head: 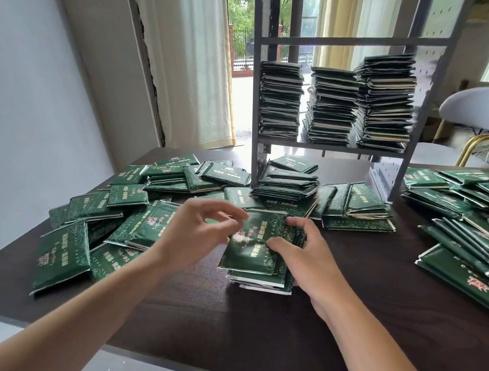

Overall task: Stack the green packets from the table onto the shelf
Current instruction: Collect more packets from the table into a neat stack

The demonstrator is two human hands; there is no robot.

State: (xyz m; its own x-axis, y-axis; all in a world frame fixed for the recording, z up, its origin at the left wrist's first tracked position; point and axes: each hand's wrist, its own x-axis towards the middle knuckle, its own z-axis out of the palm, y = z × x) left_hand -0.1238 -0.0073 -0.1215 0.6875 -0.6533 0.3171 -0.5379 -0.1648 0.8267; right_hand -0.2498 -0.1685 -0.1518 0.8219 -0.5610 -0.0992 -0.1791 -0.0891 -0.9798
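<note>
right hand [305,254]: grips the small stack [261,261] from its right side, thumb lying on the top packet, fingers curled round the far right edge.
left hand [197,232]: hovers at the stack's left edge, fingers loosely curled, fingertips at the top packet's upper left corner; cannot tell if it pinches the packet or only touches it.
small stack: a few green packets piled flat on the dark surface [250,325], directly between both hands, edges slightly uneven.
packet look: dark glossy green wrappers, pale swirl pattern, light lettering, red emblem near one end, white edges showing at the sides.
left pile [103,223]: loose green packets scattered and overlapping, just left of the left hand.
middle pile [328,198]: more packets behind the hands, at the foot of the shelf.
right pile [478,223]: big heap of packets at the surface's right side, well apart from the hands.
shelf [328,147]: grey metal rack standing on the surface behind the piles; three tall packet stacks [333,106] side by side on one tier, the right one tallest.
</note>
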